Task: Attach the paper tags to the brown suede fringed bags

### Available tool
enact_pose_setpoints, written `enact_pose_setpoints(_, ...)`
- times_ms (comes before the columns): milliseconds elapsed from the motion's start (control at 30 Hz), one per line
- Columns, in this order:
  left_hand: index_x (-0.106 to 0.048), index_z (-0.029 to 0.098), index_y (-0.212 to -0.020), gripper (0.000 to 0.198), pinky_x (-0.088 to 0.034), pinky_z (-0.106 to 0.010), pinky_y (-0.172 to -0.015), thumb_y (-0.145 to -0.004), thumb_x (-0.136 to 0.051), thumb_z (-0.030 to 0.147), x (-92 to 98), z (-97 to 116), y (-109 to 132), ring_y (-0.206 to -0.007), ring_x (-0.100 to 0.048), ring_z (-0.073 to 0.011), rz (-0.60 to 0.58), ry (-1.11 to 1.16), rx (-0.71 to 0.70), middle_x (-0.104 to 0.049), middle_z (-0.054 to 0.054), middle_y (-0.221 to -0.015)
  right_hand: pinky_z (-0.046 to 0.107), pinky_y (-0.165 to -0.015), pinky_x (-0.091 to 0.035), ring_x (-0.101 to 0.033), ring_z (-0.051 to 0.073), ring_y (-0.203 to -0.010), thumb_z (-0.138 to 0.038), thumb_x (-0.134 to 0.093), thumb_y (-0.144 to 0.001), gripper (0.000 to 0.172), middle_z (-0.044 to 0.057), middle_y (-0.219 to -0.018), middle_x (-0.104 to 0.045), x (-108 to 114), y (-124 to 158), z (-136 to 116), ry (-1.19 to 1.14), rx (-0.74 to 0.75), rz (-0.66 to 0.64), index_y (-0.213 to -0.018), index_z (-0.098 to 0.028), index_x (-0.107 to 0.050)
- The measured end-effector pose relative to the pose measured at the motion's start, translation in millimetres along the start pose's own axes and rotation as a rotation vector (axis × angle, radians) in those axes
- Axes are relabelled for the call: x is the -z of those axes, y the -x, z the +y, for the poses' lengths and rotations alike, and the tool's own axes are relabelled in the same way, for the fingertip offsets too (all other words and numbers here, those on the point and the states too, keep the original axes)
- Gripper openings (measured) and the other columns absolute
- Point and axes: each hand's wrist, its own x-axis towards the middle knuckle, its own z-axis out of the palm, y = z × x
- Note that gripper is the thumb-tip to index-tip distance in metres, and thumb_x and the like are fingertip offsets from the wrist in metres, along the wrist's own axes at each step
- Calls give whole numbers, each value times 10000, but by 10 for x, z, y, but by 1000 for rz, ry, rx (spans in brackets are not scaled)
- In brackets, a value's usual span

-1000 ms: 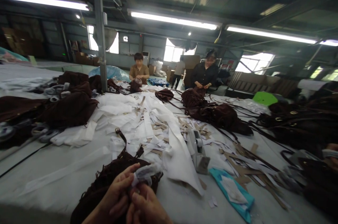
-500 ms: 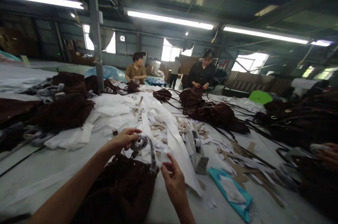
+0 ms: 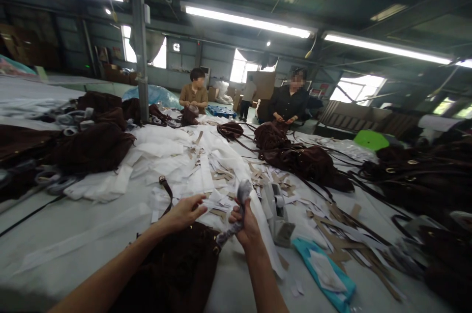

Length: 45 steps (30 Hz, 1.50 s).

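Note:
A dark brown bag [image 3: 173, 269] lies in front of me on the white-covered table, with gold-coloured fittings near its top edge. From its right upper corner rises a strap wrapped in greyish, shiny film [image 3: 230, 233]. My right hand [image 3: 248, 222] is closed around this wrapped strap, and its rounded upper end sticks up above the fingers. My left hand [image 3: 188, 213] hovers over the bag's top edge, fingers apart and holding nothing. Beside it, a thin brown strap with a buckle [image 3: 164, 186] stands up from behind the bag.
A grey tape dispenser [image 3: 277, 214] stands right of my right hand, near a turquoise packet [image 3: 326, 273]. Paper strips [image 3: 221, 175] litter the middle. Brown bags lie left [image 3: 98, 148] and right [image 3: 313, 163]. Two people work across the table; another stands farther back.
My left hand has let go of the looped, film-wrapped strap. My right hand, open before, has closed on it and moved it up and to the right.

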Motion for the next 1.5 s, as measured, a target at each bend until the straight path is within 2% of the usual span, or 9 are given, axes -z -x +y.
enact_pose_setpoints(267,-687,203,-744,134,-427,-335,-764,-692,-696,326,-283,-373,202,-811,-611,-250,-154,-140,-33,-676,-39,-768,192,-363,-208,-160,36,-358,-696,-476,-744,580,-94,-467,-352,247,214,-6,149,-292,-115,-806,-136,-612)
enact_pose_setpoints(433,-634,189,-733,109,-382,-380,-871,-798,-608,272,-375,-208,368,-877,-566,-241,147,-188,-17,-643,-51,-808,228,-362,-312,-343,80,-332,-657,-490,-767,470,-50,-452,-435,168,-122,7,436,-222,20,-632,-206,-483)
enact_pose_setpoints(533,-614,189,-723,99,-380,-396,-894,-804,-593,242,-516,-157,399,-874,-571,-240,346,-148,54,-638,-46,-792,339,-614,-499,-636,238,-745,-598,-553,-763,443,118,-825,-660,-58,-346,-92,584,-43,117,-882,-172,-575)
enact_pose_setpoints(633,-607,194,-708,116,-430,-366,-818,-799,-579,259,-550,-228,348,-839,-586,-236,425,-38,143,-641,-42,-770,442,-990,-399,-469,306,-1223,-500,-525,-828,508,189,-1278,-548,-322,-246,-21,814,303,79,-1182,-136,-545)
enact_pose_setpoints(800,-595,199,-906,222,-465,-350,-845,-863,-447,359,-155,-591,384,-901,-604,-220,577,51,191,-640,-64,-931,457,-971,-434,-584,289,-1118,-476,-516,-863,413,72,-1220,-639,-374,422,822,1246,698,-296,-1224,-284,-577)
enact_pose_setpoints(933,-507,155,-1109,447,-414,-422,-952,-770,-520,446,204,-1032,563,-1069,-553,-290,725,-40,477,-557,-149,-1170,485,-979,-401,-607,302,-1086,-515,-498,-855,439,73,-1215,-647,-209,637,1358,1318,859,-106,-1223,-290,-581)
enact_pose_setpoints(1067,-462,74,-1180,623,-478,-402,-806,-697,-593,446,306,-1290,640,-861,-636,-293,568,62,654,-619,-149,-974,470,-982,-375,-608,276,-1079,-463,-460,-884,392,51,-1212,-648,-171,563,1412,1300,882,-91,-1227,-309,-571)
enact_pose_setpoints(1300,-589,148,-897,400,-448,-311,-558,-606,-729,384,388,-1235,341,-526,-568,-210,413,378,546,-506,49,-498,445,-956,-375,-617,268,-1054,-431,-472,-884,386,57,-1210,-648,-136,497,1454,1340,955,-95,-1236,-298,-561)
enact_pose_setpoints(1500,-523,162,-920,355,-478,-268,-540,-765,-607,470,677,-949,-4,-518,-531,-110,467,766,307,-532,16,-681,465,-946,-373,-622,274,-1035,-432,-393,-903,378,56,-1163,-670,-151,511,1502,1298,997,-2,-1198,-296,-585)
